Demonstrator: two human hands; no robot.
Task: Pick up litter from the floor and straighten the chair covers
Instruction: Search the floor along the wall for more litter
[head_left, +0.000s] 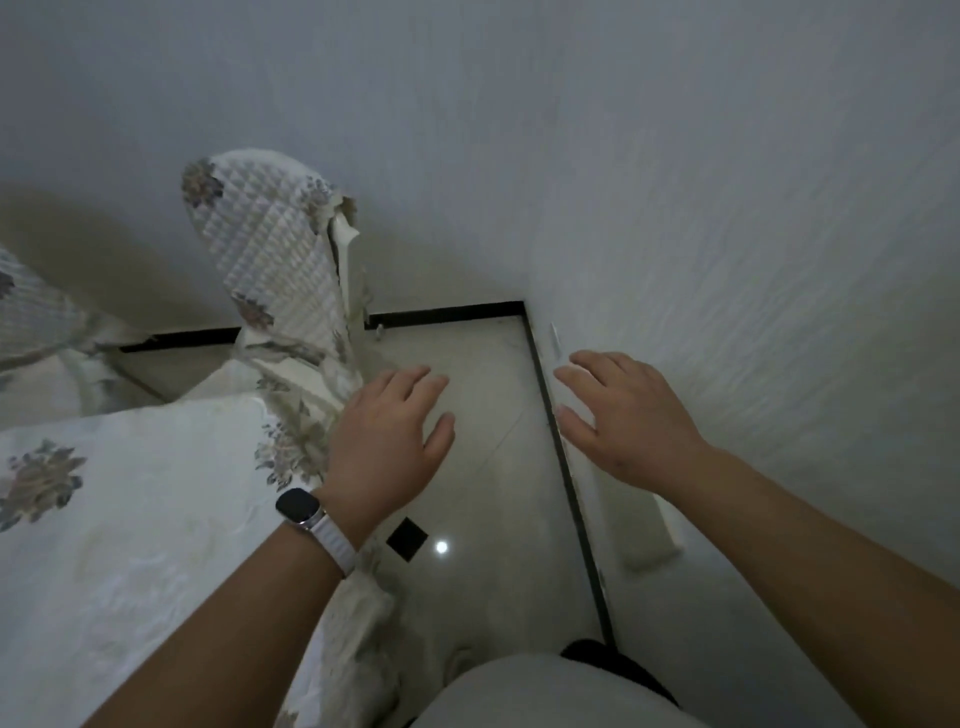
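A chair with a white quilted, flower-patterned cover (280, 254) stands at the left centre, its back against the wall; the cover hangs loose and rumpled on the right side, where the chair's white frame (345, 244) shows. My left hand (387, 447), a watch on its wrist, hovers open just right of the cover's lower edge, fingers spread. My right hand (631, 421) is also open and holds nothing, close to the wall on the right. No litter is plain to see on the pale tiled floor (483, 415).
A table with a white floral cloth (130, 519) fills the lower left. Another covered chair (31, 312) sits at the far left edge. White walls close the corner ahead and at right, with a black floor border (566, 467). A small black square (407, 539) lies in the tile.
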